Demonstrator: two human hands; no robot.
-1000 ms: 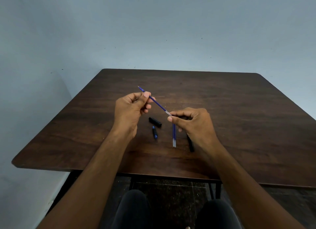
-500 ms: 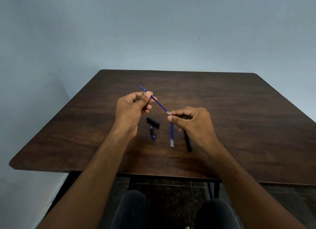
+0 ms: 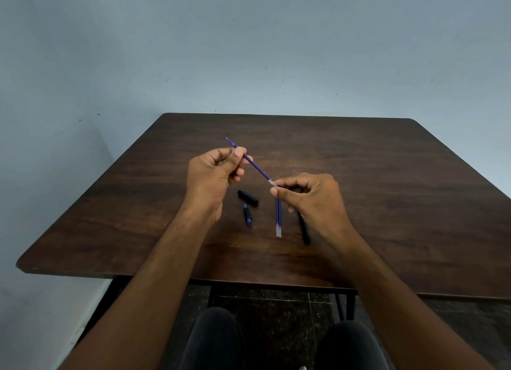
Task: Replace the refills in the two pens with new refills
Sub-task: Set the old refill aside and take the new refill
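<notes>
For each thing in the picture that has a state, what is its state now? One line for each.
Blue refill: held in the air, slanted, by both hands.
Left hand: pinching the refill near its tip.
Right hand: pinching the refill's clear end.
Two refills: lying side by side on the table.
Black cap: off, lying flat.
Blue-tipped piece: detached, lying flat.
Black barrel: lying flat, partly hidden by the right hand.

The tabletop (image 3: 359,176) is dark wood grain with a dull sheen. The refill (image 3: 255,167) looks like glossy blue plastic, clear at one end; the cap (image 3: 247,198) is matt black plastic.
</notes>
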